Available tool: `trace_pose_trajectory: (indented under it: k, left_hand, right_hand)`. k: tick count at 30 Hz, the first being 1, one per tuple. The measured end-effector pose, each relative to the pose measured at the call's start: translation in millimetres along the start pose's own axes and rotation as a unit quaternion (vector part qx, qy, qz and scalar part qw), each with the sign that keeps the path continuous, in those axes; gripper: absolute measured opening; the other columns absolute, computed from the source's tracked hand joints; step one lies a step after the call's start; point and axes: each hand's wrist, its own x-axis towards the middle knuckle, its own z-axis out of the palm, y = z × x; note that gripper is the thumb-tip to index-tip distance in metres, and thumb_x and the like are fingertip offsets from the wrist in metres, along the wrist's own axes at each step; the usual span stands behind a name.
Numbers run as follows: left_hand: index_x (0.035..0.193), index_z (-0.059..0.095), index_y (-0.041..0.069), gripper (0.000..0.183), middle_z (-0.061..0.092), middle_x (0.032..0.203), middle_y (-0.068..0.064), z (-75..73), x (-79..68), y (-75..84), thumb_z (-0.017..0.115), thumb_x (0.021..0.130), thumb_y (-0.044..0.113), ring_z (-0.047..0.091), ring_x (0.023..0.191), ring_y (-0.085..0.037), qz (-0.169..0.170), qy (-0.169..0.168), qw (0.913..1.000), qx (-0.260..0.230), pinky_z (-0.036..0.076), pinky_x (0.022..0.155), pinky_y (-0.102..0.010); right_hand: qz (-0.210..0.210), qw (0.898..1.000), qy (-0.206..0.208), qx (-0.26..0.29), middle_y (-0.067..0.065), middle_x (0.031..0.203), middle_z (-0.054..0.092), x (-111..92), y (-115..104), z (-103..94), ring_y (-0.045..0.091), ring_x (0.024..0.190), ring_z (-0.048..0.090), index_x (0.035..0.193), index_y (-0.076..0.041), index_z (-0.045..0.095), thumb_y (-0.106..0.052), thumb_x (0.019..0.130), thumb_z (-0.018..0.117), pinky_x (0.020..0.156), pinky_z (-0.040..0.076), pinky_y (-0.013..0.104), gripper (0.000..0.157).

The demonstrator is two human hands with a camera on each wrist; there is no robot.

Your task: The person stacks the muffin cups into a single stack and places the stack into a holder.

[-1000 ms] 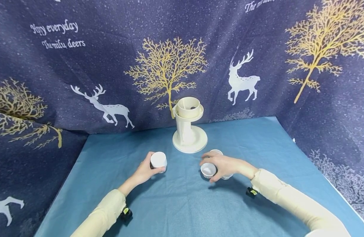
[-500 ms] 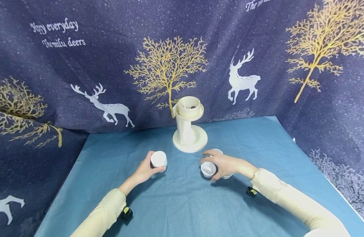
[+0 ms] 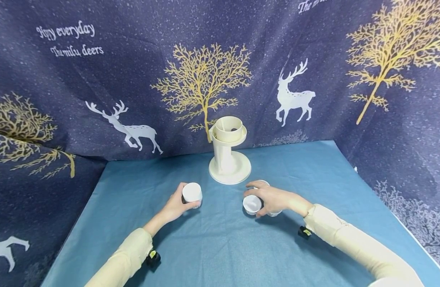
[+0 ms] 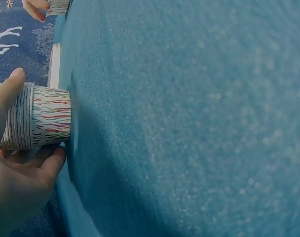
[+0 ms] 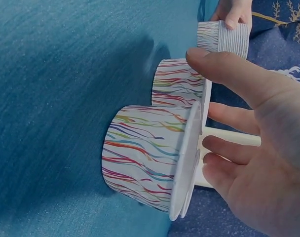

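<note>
My left hand [image 3: 175,208] grips an upside-down stack of white paper baking cups [image 4: 52,116] printed with wavy coloured lines, thumb on one side and fingers on the other. The stack is near the cloth at the left. At the right, my right hand [image 3: 273,198] is over a group of three upright cups, its fingers spread and loosely bent. Its thumb and fingertips are around the rim of the left cup [image 3: 252,205]; whether they touch it I cannot tell. A nearer cup [image 5: 145,155] is partly under the palm, and a back cup [image 3: 262,183] shows only its rim.
A cream stand [image 3: 237,169] with a round base and an open cylinder [image 3: 228,131] in its top ring stands behind, between the hands. Blue cloth [image 3: 220,247] covers the table. A dark curtain [image 3: 133,79] with trees and deer hangs at the back and sides.
My right hand's thumb and fingertips have shifted slightly right relative to the left cup and drawn a little closer together. The left hand and its stack stay where they were.
</note>
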Motion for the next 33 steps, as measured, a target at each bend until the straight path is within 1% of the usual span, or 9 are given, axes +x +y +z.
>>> trace_pose_trajectory:
  k: [8,12,14,18,21,26,28,33]
  left_hand:
    - [0.131,0.041,0.011,0.07,0.058,0.124,-0.014,-0.8,0.4,0.4,0.081,0.078,0.033,0.057,0.112,-0.028,0.003,0.001,1.0,0.002,0.046,0.092,-0.045]
    - [0.131,0.04,0.011,0.069,0.058,0.125,-0.014,-0.5,-0.3,0.5,0.081,0.079,0.032,0.057,0.113,-0.028,0.003,0.002,1.0,0.002,0.045,0.093,-0.046]
    - [0.131,0.04,0.011,0.07,0.058,0.125,-0.014,-0.4,-0.6,0.3,0.081,0.079,0.033,0.056,0.112,-0.028,0.001,0.002,1.0,0.003,0.045,0.092,-0.046]
    - [0.131,0.041,0.011,0.07,0.058,0.125,-0.014,-0.5,-1.0,0.6,0.081,0.078,0.033,0.057,0.112,-0.028,0.0,0.003,1.0,0.005,0.046,0.091,-0.046]
    - [0.131,0.04,0.011,0.07,0.058,0.125,-0.015,-0.7,-1.2,0.7,0.081,0.079,0.034,0.057,0.112,-0.029,0.002,0.001,1.0,0.007,0.046,0.091,-0.047]
    - [0.131,0.04,0.01,0.07,0.058,0.125,-0.015,-1.4,-1.0,0.7,0.081,0.079,0.033,0.057,0.112,-0.029,0.004,-0.002,0.9999,0.01,0.046,0.091,-0.047]
    - [0.13,0.04,0.01,0.069,0.058,0.124,-0.015,-1.4,-0.8,0.9,0.081,0.079,0.033,0.058,0.112,-0.029,0.004,-0.003,0.9999,0.011,0.046,0.091,-0.047]
    - [0.13,0.041,0.01,0.069,0.059,0.124,-0.015,-1.6,-0.2,0.7,0.081,0.079,0.033,0.058,0.111,-0.029,0.007,-0.003,0.9999,0.015,0.046,0.09,-0.046]
  right_hand:
    - [-0.008,1.0,0.013,-0.003,0.023,0.144,0.041,1,2,1.1,0.042,0.134,0.036,0.126,-0.011,0.059,-0.025,0.074,0.084,0.101,0.038,0.058,0.059]
    - [-0.015,1.0,0.018,-0.001,0.023,0.144,0.042,1,1,1.4,0.042,0.133,0.038,0.124,-0.012,0.059,-0.025,0.074,0.084,0.1,0.039,0.058,0.058]
    - [-0.021,0.999,0.026,-0.01,0.022,0.142,0.044,1,1,1.8,0.041,0.131,0.04,0.124,-0.013,0.059,-0.025,0.073,0.085,0.099,0.04,0.057,0.058]
    - [-0.024,0.999,0.036,-0.015,0.018,0.14,0.047,2,-1,1.6,0.037,0.131,0.042,0.125,-0.013,0.059,-0.026,0.073,0.084,0.101,0.041,0.053,0.059]
    - [-0.03,0.998,0.044,-0.014,0.017,0.139,0.05,3,-2,0.6,0.035,0.13,0.044,0.127,-0.011,0.058,-0.024,0.074,0.084,0.102,0.041,0.052,0.061]
    - [-0.04,0.997,0.059,-0.013,0.01,0.132,0.057,5,-7,-1.6,0.031,0.124,0.05,0.128,-0.01,0.057,-0.022,0.075,0.082,0.1,0.043,0.048,0.06]
    - [-0.037,0.997,0.061,-0.01,0.006,0.131,0.059,5,-9,-2.6,0.028,0.123,0.052,0.129,-0.011,0.057,-0.023,0.076,0.081,0.099,0.044,0.046,0.059]
    - [-0.047,0.997,0.056,-0.003,0.005,0.129,0.061,6,-12,-3.9,0.023,0.118,0.056,0.129,-0.01,0.055,-0.023,0.079,0.079,0.096,0.046,0.041,0.058]
